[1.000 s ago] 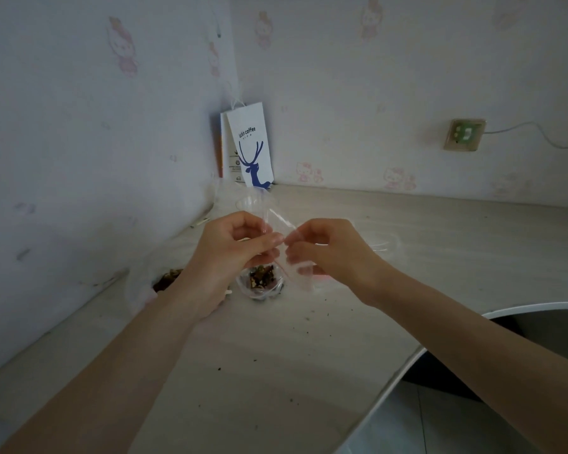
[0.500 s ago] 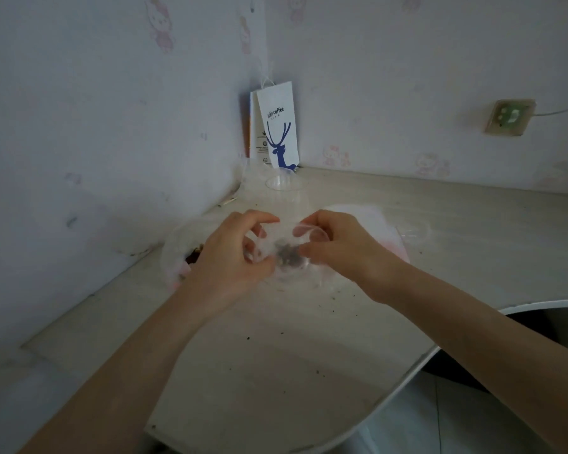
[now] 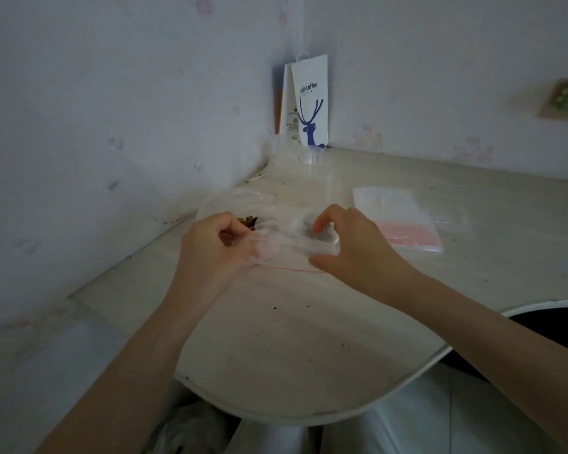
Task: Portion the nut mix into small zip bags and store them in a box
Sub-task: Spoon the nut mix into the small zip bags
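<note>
**A:** What are the hands doing?

**B:** The left hand (image 3: 215, 249) pinches the left end of a small zip bag (image 3: 289, 249), thumb and fingers curled on it. The right hand (image 3: 353, 245) grips the other end, fingers arched over the top and thumb beneath. The bag is stretched between them just above the bench (image 3: 276, 339), with its red zip line nearest the person.

**A:** Any change from a second ago?

**B:** Yes. Then the bag was held upright and higher, with both hands close together at its mouth. Half a second ago the hands were lower, and a dark clump showed between them. Now they are further apart and the bag lies nearly flat, pulled sideways.

**A:** Where is the nut mix?

**B:** Brown pieces of nut mix (image 3: 250, 221) show just behind the left hand, inside a larger clear bag (image 3: 233, 199) lying on the bench. A dark smudge shows through the plastic near the right hand; I cannot tell whether it is inside the small zip bag.

**A:** And further out?

**B:** The stack of zip bags (image 3: 404, 221), with its pink band — half hidden by the right hand before — now lies in full view just to that hand's right. A clear cup (image 3: 313, 158) stands near the corner in front of a white paper bag (image 3: 310, 103) with a blue deer — both placed as before. A wall socket (image 3: 566, 98) sits far right on the wall. Dark crumbs dot the bench.
</note>
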